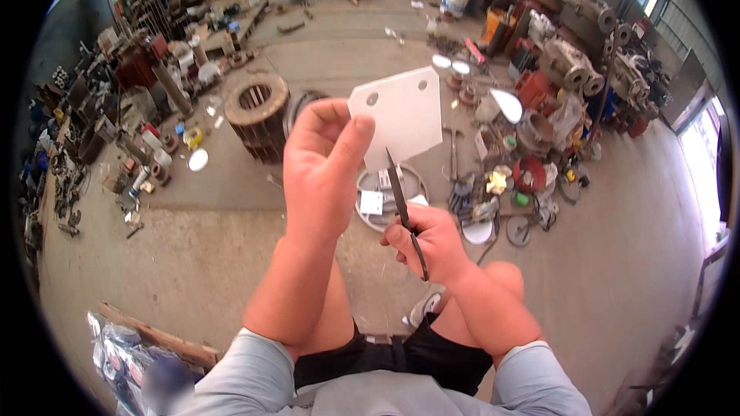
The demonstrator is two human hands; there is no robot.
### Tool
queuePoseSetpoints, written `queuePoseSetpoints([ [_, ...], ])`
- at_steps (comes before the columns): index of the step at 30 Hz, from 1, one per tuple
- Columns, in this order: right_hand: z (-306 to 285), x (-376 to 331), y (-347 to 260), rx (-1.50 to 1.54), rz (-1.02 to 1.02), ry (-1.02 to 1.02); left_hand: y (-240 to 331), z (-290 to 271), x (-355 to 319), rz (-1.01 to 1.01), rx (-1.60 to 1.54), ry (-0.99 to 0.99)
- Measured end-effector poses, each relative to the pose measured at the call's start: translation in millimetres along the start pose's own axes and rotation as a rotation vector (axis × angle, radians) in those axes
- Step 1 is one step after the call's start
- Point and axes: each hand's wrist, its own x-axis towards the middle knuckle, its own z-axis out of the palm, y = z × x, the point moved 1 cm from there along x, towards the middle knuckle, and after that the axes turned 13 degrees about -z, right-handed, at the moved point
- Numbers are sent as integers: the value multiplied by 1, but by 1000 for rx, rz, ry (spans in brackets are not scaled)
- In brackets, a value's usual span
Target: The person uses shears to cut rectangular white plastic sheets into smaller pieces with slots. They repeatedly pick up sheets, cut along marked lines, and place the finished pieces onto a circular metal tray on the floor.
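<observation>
the left hand pinched a white sheet by its left edge while the right hand, apart from the left, was clamped on dark scissors, their tip overlapping the sheet's lower part; contact could not be told. a clean cut, it seemed, called for a firm grip near the line, blades square to the sheet and the left hand clear of them. the sheet stood above and ahead of the right hand, a grey ring below it, a rusty cylinder to its left.
</observation>
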Motion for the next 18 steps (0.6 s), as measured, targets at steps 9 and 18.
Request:
queuePoseSetpoints([
  [9,-6,-1,31,-20,-8,15,-36,-6,30,-36,29,5],
  [18,-9,0,33,6,63,-38,-42,-9,34,-79,53,-8],
])
